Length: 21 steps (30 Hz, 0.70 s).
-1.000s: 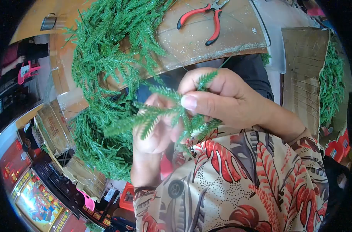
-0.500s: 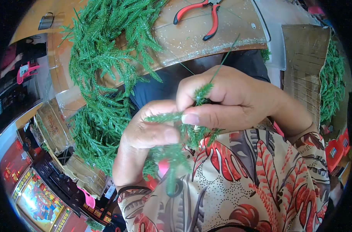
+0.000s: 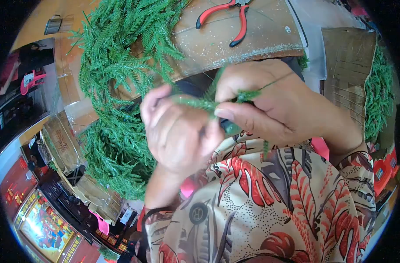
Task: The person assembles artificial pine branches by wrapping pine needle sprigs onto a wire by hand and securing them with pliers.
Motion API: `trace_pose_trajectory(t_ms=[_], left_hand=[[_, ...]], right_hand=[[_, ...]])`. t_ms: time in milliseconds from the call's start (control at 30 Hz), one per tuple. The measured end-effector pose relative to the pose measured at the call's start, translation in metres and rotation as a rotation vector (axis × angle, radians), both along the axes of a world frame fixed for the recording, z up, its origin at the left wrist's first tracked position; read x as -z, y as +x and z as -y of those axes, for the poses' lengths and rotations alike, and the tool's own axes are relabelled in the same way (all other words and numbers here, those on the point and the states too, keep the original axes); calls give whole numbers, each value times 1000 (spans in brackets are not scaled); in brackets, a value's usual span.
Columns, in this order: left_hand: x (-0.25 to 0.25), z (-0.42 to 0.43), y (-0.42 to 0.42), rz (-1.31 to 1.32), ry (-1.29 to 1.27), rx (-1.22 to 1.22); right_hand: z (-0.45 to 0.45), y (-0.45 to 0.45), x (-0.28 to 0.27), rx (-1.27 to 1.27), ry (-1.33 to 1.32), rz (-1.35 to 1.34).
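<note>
My right hand (image 3: 265,98) is closed in a pinch on an artificial pine sprig (image 3: 197,103), thumb along its near side. A thin wire-like stem sticks out past the knuckles to the upper right. Close against it on the left, my left hand (image 3: 180,131) shows its back and is smeared by motion; whether its fingers grip the sprig is unclear. Part of the sprig is hidden between the hands. Both hands are over my lap, in front of the patterned shirt (image 3: 270,197).
A heap of green artificial pine branches (image 3: 125,57) covers the table's left side and hangs over its edge. Red-handled pliers (image 3: 241,26) lie on the brown tabletop (image 3: 208,48), among white specks. A cardboard box (image 3: 347,79) with more pine greenery (image 3: 379,92) stands at right.
My left hand has turned over and moved up, so its back now shows. The sprig has swung upward, and its wire stem now points more to the right. My right hand has shifted slightly.
</note>
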<state>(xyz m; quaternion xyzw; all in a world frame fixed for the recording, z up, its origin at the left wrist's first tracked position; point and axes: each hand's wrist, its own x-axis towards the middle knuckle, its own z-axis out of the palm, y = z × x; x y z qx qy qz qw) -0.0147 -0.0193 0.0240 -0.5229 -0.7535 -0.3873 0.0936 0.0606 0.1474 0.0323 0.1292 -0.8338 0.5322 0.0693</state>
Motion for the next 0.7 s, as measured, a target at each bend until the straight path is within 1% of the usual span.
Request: trace_pose_trajectory(t_ms=[67, 100, 200, 233, 333, 367, 433, 500, 533, 600, 633, 700], left_hand=[[5, -5, 1, -143, 32, -149], [2, -6, 5, -176, -57, -197], [8, -9, 8, -306, -128, -358], [13, -11, 7, -318, -91, -381], [18, -17, 4, -212, 56, -346], [17, -17, 10, -124, 68, -360], [19, -15, 17, 324, 153, -342], [17, -9, 23, 853, 258, -255], [15, -8, 26, 1101, 327, -257], [0, -12, 31, 1600, 569, -133], [3, -6, 29, 1630, 597, -47], [2, -8, 31, 1695, 648, -95]], right_hand=[[6, -1, 6, 119, 20, -173], [7, 0, 10, 146, 18, -220], [13, 0, 17, 218, 33, -318], [15, 1, 16, 245, 50, -320], [21, -1, 19, 349, 43, -373], [22, -2, 20, 390, 31, -396], [19, 2, 22, 356, 73, -367], [15, 5, 24, 340, 94, -342], [14, 6, 25, 340, 93, -332], [13, 7, 27, 329, 71, -317], [12, 8, 29, 318, 52, -314], [12, 8, 29, 296, 24, -301]])
